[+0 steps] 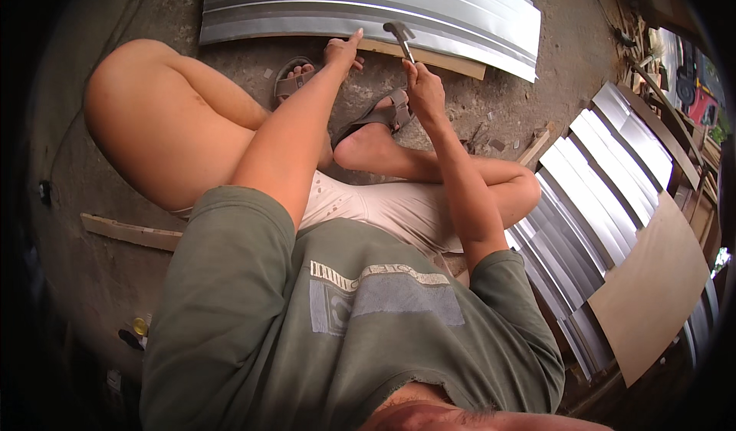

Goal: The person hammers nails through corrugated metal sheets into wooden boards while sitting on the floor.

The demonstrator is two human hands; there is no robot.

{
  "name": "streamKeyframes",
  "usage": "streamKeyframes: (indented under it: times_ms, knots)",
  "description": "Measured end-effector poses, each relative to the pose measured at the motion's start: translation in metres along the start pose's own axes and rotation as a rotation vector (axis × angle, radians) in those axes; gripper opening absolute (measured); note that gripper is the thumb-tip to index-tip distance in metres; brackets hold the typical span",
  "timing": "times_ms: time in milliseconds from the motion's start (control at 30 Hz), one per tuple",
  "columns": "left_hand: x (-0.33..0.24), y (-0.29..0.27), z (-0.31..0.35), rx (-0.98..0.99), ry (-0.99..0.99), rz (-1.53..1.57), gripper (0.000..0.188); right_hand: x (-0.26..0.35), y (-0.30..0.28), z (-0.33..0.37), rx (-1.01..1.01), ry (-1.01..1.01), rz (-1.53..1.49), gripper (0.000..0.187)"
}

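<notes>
My right hand [425, 90] is closed around the handle of a claw hammer [399, 31]. The hammer's head is raised over the near edge of a ribbed silver metal sheet [368, 18]. Beside it on the left, my left hand [343, 52] rests at that same edge. Its index finger stretches onto the metal and the thumb stands apart; the other fingers are partly hidden. A wooden strip [429, 57] shows under the sheet's near edge, between and below my hands.
My sandalled feet [376, 118] are close to the sheet. More metal sheets [586, 193] lie stacked on the right, partly under a tan board [652, 289]. A wooden stick [130, 231] lies on the concrete floor at left, and a short wood piece [534, 146] near my knee.
</notes>
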State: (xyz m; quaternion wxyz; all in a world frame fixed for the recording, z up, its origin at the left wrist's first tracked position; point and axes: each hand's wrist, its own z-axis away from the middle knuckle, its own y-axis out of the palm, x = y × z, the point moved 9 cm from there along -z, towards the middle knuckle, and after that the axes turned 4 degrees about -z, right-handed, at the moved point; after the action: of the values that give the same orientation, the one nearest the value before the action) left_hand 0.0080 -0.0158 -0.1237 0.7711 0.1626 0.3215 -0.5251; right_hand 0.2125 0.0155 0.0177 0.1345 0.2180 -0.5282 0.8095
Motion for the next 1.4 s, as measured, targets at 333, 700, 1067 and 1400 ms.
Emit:
streamKeyframes:
  times_ms: [333,700,1067,1400]
  knots:
    - [-0.008,0.006,0.013,0.023,-0.031,-0.042,0.066,0.022,-0.003,-0.004,0.019,-0.050,-0.062,0.052]
    - [-0.009,0.014,0.010,0.047,0.004,0.035,0.066,-0.007,0.018,-0.012,0.039,-0.046,0.117,0.050]
    - [-0.004,0.005,0.004,0.002,-0.005,-0.024,0.063,0.001,0.006,-0.007,0.020,-0.040,0.054,0.054]
    - [0.000,0.004,0.003,-0.012,0.009,-0.016,0.064,-0.023,0.009,-0.005,0.029,0.014,0.058,0.056]
